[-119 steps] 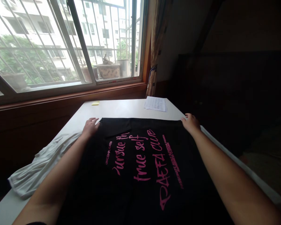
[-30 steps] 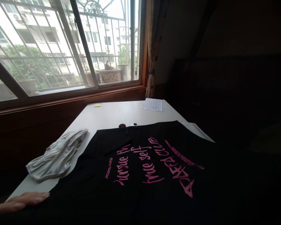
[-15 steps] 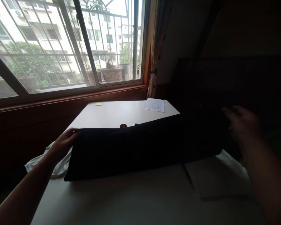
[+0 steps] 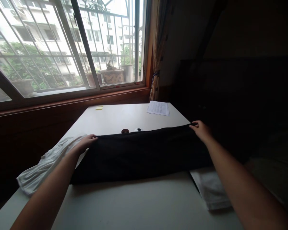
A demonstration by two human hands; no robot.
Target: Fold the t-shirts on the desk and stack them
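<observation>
A long piece of black cloth (image 4: 141,156) stretches across the white table (image 4: 134,204), too dark to tell what garment it is. My left hand (image 4: 87,142) pinches its upper left corner. At the upper right corner my right hand (image 4: 200,130) grips the same edge between thumb and fingers. The upper edge is raised and drawn fairly straight between both hands, while the lower part hangs down to the tabletop. Beside my left forearm lies a crumpled white garment (image 4: 50,163). Under my right forearm is a folded light-coloured cloth (image 4: 211,188), partly covered by the black one.
Behind the black cloth sit a brown round object (image 4: 125,131) and a white round object (image 4: 138,129), both partly hidden. Papers (image 4: 158,108) and a yellow sticky note (image 4: 99,108) lie at the table's far end. A barred window (image 4: 69,48) and a curtain (image 4: 156,64) stand beyond.
My right hand has moved left and slightly down with its corner, coming out of blur. My left hand has shifted right. More of the white garment and the white round object shows.
</observation>
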